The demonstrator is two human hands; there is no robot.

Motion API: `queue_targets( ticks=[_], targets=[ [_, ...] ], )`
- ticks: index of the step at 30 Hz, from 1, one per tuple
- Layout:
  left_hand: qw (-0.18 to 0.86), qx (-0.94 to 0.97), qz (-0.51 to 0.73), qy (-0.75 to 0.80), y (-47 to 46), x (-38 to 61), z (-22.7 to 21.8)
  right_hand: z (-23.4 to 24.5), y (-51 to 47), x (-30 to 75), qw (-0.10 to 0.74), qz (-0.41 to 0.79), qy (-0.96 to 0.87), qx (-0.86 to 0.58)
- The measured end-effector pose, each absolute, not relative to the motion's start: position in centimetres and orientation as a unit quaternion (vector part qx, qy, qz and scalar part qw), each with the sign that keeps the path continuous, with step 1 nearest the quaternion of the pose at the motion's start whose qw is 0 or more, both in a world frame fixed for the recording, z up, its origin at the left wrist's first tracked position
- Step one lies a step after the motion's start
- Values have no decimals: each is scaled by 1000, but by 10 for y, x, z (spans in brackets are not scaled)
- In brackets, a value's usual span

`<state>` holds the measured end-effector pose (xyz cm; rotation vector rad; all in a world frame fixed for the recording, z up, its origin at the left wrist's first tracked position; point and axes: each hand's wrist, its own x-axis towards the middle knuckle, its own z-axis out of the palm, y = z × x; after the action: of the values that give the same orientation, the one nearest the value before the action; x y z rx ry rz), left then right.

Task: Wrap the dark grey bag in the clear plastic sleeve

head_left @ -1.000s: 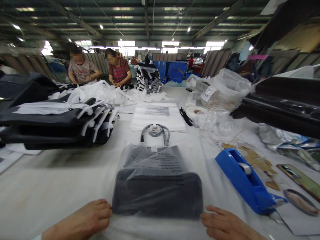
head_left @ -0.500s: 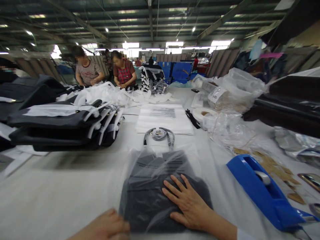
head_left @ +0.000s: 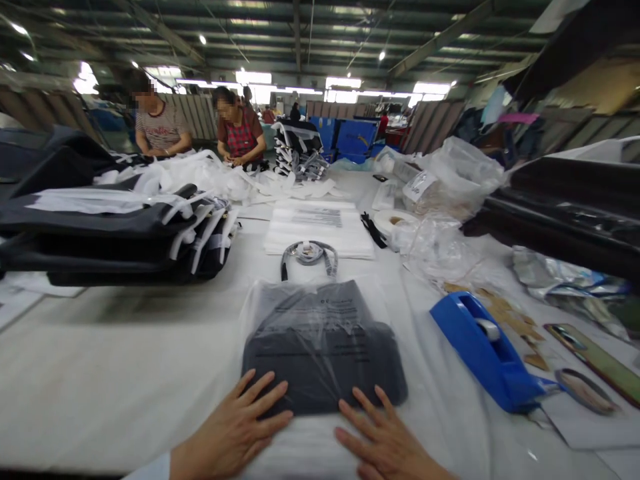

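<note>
A black handbag lies flat on the white-covered table inside a clear printed plastic bag. Its looped handle, wrapped in film, sticks out at the far end. My left hand rests on the plastic at the near left edge of the handbag, fingers spread. Near the right corner, my right hand lies on the plastic too, its fingers apart. Neither hand grasps anything. Beyond the handle sits a stack of printed white plastic bags.
Stacked black bags stand at the left. On the right are a blue tape dispenser, a phone, a tape roll, crumpled clear plastic and dark bags. Across the table, two people work by white strips.
My left hand has come up from the lower edge and opened onto the plastic. My right hand has slid down toward the handbag's near edge. The handbag now sits slightly farther from me.
</note>
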<state>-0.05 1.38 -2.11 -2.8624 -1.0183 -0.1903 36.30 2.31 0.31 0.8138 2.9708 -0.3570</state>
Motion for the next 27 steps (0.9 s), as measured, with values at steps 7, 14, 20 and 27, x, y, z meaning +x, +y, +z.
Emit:
queue_targets(
  ticks=[7, 14, 20, 27],
  targets=[
    [50, -945, -36, -323, -2, -6, -38, 4, 8, 475, -175, 38, 899, 399],
    [33, -944, -25, -328, -2, -5, -34, 26, 81, 486, 27, -7, 975, 221],
    [-161, -935, 27, -316, 11, -11, -3, 25, 68, 444, -62, -367, 897, 236],
    [-398, -859, 33, -321, 26, -34, 47, 11, 71, 449, -233, -473, 665, 530]
  ],
)
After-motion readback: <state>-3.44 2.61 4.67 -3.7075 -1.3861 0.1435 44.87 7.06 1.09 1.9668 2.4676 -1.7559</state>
